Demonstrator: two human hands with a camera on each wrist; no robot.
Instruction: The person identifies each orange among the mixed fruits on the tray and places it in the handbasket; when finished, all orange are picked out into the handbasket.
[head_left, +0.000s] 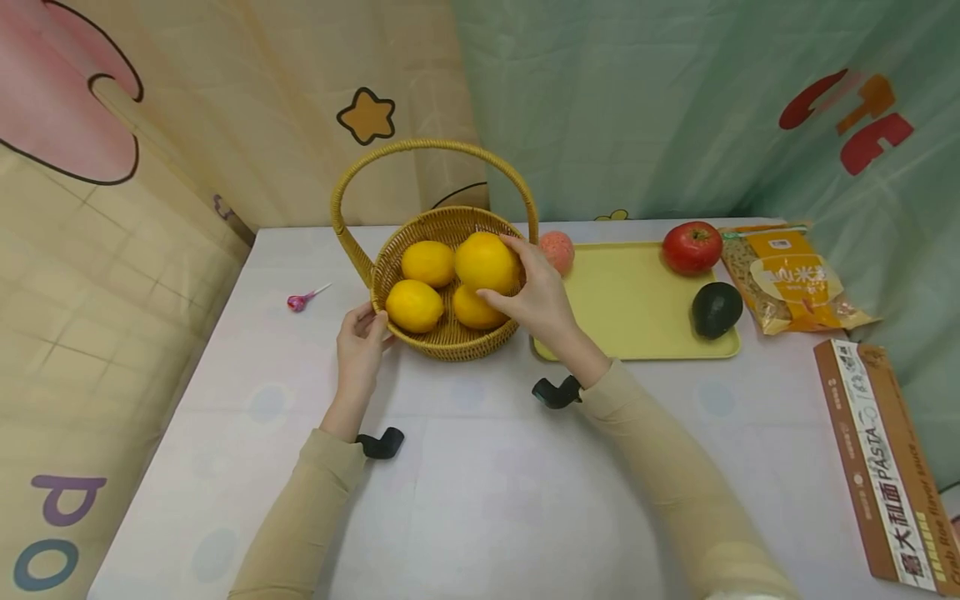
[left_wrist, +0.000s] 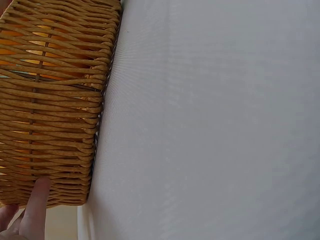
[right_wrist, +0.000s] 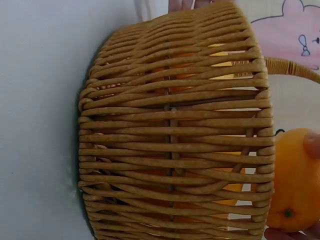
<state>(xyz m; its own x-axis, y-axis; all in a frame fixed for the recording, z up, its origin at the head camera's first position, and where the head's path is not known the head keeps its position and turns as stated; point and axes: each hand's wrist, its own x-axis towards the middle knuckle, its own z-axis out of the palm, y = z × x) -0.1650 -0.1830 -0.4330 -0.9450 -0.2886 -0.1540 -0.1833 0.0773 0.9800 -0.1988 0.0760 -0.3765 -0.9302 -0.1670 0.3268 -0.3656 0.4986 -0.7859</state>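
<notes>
A woven basket (head_left: 457, 346) with a tall arched handle stands at the back of the table. Inside lie several yellow fruits, among them two lemon-shaped ones (head_left: 415, 306). My right hand (head_left: 542, 298) grips a round orange (head_left: 483, 262) between thumb and fingers, over the basket's right side. The right wrist view shows this orange (right_wrist: 295, 180) at the rim with a green stem spot. My left hand (head_left: 362, 346) holds the basket's front left, thumb at the rim; in the left wrist view a fingertip (left_wrist: 40, 192) touches the weave.
Right of the basket is a yellow tray (head_left: 622, 304) with a red apple (head_left: 692, 247) and a dark avocado (head_left: 716, 310). A pink ball-like thing (head_left: 557, 252) sits by its left corner. Farther right lie a grain bag (head_left: 795, 279) and a pasta box (head_left: 877, 467). A lollipop (head_left: 297, 302) lies left.
</notes>
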